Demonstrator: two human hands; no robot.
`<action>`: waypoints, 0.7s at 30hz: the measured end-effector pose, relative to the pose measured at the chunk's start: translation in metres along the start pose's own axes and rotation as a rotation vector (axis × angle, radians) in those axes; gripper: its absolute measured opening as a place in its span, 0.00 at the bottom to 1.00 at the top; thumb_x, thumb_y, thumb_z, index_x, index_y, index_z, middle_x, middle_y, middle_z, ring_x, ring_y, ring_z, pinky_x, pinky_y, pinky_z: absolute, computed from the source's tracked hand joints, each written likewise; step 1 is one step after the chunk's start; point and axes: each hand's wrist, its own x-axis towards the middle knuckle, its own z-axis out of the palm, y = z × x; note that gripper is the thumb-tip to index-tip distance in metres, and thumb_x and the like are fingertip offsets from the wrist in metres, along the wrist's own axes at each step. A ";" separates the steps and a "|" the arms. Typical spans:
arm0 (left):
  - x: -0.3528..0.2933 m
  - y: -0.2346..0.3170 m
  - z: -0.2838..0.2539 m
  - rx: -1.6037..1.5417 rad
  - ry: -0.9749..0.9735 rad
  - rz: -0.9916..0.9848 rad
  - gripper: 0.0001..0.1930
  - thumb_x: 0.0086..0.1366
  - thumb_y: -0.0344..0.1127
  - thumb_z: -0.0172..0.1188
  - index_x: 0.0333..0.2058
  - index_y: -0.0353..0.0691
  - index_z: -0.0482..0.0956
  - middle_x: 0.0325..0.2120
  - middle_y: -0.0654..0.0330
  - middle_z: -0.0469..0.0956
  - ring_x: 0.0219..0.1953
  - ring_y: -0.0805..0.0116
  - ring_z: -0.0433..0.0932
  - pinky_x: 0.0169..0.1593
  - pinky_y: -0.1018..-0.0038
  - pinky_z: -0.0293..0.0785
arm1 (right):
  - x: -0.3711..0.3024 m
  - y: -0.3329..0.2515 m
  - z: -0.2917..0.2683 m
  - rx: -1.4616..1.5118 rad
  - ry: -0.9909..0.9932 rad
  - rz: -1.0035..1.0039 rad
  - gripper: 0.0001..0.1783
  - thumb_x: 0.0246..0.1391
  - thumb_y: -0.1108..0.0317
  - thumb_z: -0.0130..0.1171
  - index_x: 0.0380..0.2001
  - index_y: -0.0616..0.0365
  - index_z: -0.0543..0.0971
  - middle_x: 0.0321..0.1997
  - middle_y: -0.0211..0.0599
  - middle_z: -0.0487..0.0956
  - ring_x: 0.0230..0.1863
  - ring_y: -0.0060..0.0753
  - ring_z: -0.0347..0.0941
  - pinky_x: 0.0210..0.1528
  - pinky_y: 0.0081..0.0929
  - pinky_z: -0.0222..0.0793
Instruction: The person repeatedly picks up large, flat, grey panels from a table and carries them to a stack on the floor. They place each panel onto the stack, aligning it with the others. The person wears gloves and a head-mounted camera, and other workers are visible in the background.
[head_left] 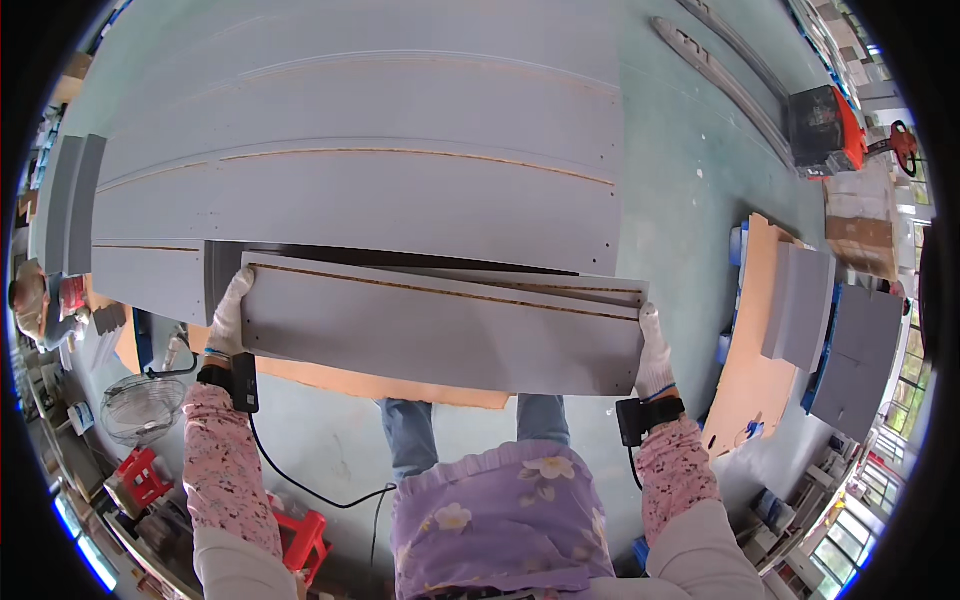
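Observation:
A long grey panel [440,335] with a brown-stained strip along its far side lies across in front of me. My left hand [230,312], in a white glove, grips its left end, and my right hand [654,352], gloved alike, grips its right end. The panel is slightly tilted, its right end nearer to me. Just beyond it, partly covered, lies a second grey panel [610,291] with a similar brown strip. A dark gap shows behind that one, beside a wide surface of grey panels [400,195] set side by side.
Brown cardboard [400,385] sticks out under the near edge. On the right, more grey panels [800,305] rest by a cardboard sheet [745,350]; a pallet jack [825,130] stands beyond. At left are a fan [142,408], a red stool [300,540] and another person [35,300].

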 end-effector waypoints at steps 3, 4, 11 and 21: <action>-0.002 0.012 0.015 0.111 0.158 -0.024 0.30 0.62 0.55 0.56 0.53 0.36 0.71 0.48 0.55 0.73 0.48 0.67 0.73 0.50 0.69 0.72 | -0.006 0.002 0.007 -0.020 0.037 -0.031 0.36 0.54 0.41 0.56 0.52 0.64 0.71 0.48 0.40 0.75 0.45 0.33 0.73 0.47 0.32 0.71; -0.002 0.016 0.019 0.158 0.241 -0.034 0.30 0.62 0.55 0.57 0.53 0.36 0.71 0.49 0.55 0.73 0.49 0.67 0.73 0.50 0.69 0.71 | -0.003 0.003 0.004 -0.013 0.024 -0.024 0.37 0.54 0.41 0.56 0.53 0.64 0.71 0.48 0.40 0.75 0.45 0.33 0.73 0.47 0.32 0.71; -0.060 -0.069 0.008 -0.231 0.415 0.591 0.31 0.67 0.33 0.48 0.66 0.36 0.48 0.61 0.48 0.61 0.61 0.54 0.63 0.65 0.63 0.56 | -0.006 -0.004 0.005 -0.091 -0.010 0.058 0.39 0.54 0.39 0.54 0.56 0.62 0.68 0.50 0.38 0.75 0.48 0.36 0.74 0.51 0.34 0.71; -0.047 -0.093 0.131 -0.965 0.566 0.098 0.19 0.62 0.46 0.61 0.48 0.44 0.75 0.48 0.66 0.74 0.51 0.69 0.72 0.53 0.68 0.70 | -0.022 0.014 0.009 -0.141 -0.086 0.038 0.41 0.57 0.33 0.44 0.63 0.52 0.58 0.63 0.37 0.62 0.62 0.39 0.60 0.60 0.40 0.61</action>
